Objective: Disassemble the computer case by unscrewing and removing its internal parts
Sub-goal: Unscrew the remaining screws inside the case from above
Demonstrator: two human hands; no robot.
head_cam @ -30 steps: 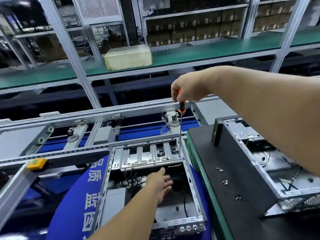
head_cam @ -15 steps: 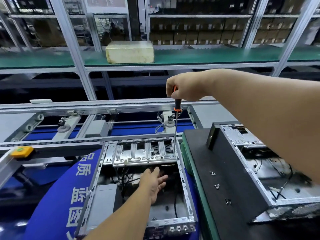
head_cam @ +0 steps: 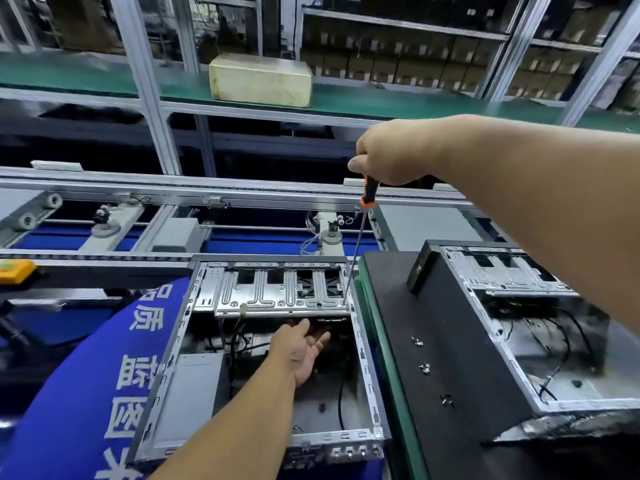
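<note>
over the open case, right hand grips screwdriver; left hand apparently open, palm up.

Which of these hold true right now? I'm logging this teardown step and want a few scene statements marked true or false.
1. The right hand grips a screwdriver. True.
2. The screwdriver tip rests on the black panel. False: it meets the drive bracket at its right corner.
3. The left hand holds a cable. False: it lies open, palm up, inside the case, holding nothing.
4. Loose screws lie on the black panel. True.
5. A second case sits to the right. True.
</note>
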